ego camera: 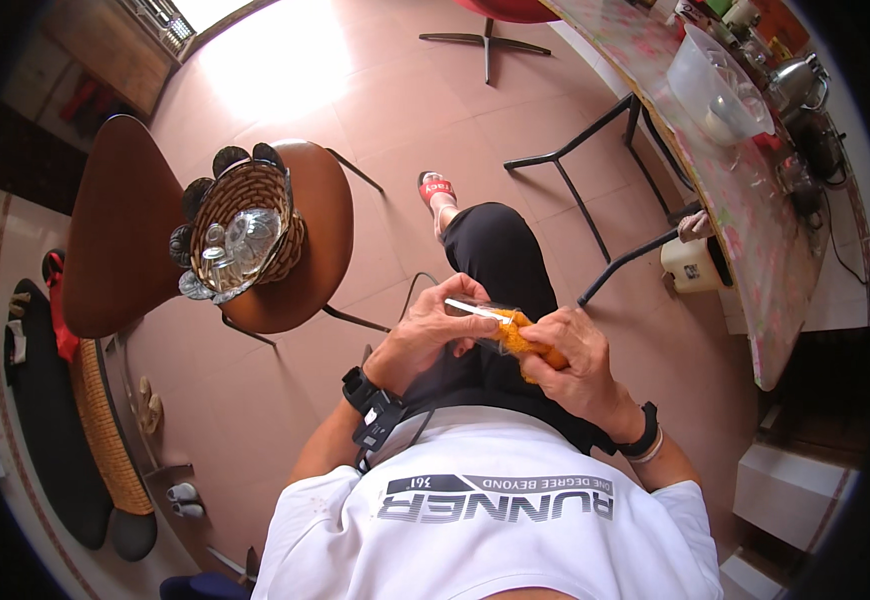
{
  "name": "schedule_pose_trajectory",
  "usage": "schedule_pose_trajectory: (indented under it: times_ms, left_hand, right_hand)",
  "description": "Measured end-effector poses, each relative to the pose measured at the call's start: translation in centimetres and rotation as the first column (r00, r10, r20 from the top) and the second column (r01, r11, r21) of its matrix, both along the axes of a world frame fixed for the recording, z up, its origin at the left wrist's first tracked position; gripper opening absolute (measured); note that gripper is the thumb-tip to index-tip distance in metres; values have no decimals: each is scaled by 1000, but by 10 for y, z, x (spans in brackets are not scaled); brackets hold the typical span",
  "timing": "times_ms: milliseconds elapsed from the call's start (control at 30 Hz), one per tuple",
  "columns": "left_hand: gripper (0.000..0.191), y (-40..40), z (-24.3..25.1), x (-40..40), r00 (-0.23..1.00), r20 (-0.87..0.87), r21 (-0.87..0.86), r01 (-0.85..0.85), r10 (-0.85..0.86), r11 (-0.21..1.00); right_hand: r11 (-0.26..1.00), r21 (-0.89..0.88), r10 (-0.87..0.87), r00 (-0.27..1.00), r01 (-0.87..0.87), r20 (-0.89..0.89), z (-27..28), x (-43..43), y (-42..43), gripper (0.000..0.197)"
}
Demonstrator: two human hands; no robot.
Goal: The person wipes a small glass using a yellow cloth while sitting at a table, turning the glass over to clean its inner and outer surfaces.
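Observation:
Over my lap, my left hand (442, 319) pinches a small clear plastic container (489, 309) with a white edge between thumb and fingers. My right hand (573, 358) grips an orange cloth (513, 341), which looks like terry fabric. Part of the cloth lies against or inside the clear container; which one I cannot tell. Both hands are close together, and the fingers hide much of the cloth and container. To the left, a woven basket (296, 244) with dark petal-like pieces on its rim stands on a brown chair. Clear plastic pieces (251, 236) lie in it.
The brown chair (330, 225) stands at the left. At the right is a table with a floral cover (750, 247), bearing a translucent plastic tub (712, 86) and metal kettle (795, 82). A black metal stool frame (585, 206) and a cream container (694, 266) are beside it.

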State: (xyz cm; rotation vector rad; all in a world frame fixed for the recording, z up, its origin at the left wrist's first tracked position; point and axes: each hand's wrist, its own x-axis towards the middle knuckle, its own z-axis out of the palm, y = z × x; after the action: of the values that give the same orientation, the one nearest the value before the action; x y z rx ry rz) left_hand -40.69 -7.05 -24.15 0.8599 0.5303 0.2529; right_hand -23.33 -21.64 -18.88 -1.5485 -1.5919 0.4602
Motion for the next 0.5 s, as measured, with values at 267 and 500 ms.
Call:
schedule_pose_trajectory:
  times_ms: [267, 500]
  left_hand:
    - [43, -1, 5, -1, 997, -69, 122, -24, 32, 992]
    - [43, -5, 19, -1, 994, 8, 230, -109, 110, 967]
  right_hand:
    - [994, -75, 105, 888, -80, 447, -7, -9, 4, 39]
    - [954, -268, 224, 911, -133, 347, 3, -13, 12, 49]
